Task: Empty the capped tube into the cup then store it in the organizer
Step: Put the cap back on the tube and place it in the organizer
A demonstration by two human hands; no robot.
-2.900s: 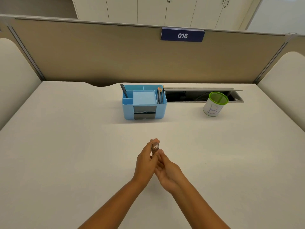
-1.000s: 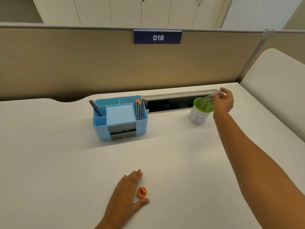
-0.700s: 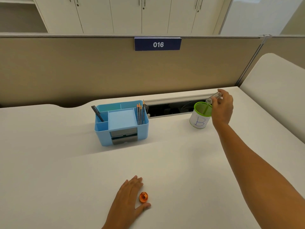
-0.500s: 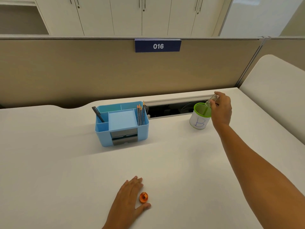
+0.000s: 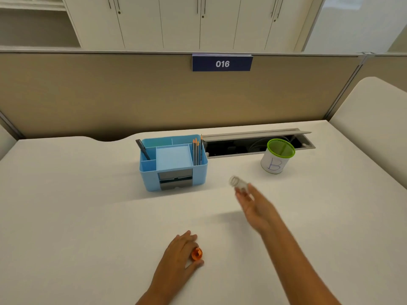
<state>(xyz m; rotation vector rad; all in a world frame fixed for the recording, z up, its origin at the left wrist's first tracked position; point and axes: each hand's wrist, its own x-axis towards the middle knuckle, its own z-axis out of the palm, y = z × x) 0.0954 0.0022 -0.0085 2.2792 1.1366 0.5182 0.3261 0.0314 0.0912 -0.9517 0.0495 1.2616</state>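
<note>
1. Head view: right hand [image 5: 256,205], blurred, fingers closed around uncapped clear tube [image 5: 237,182], held above desk [image 5: 88,216] between blue organizer [image 5: 174,164] and green-rimmed cup [image 5: 276,157]
2. Left hand [image 5: 178,256] flat on desk, fingers loosely curled beside orange cap [image 5: 196,253], touching it

Bright, even light falls across the white desk [image 5: 88,216], with only soft shadows beside the blue organizer [image 5: 174,164] and under the right hand [image 5: 255,205]. That hand and its clear tube [image 5: 239,183] are motion-blurred. Wide-angle distortion bends the partition [image 5: 110,95] toward the edges.
</note>
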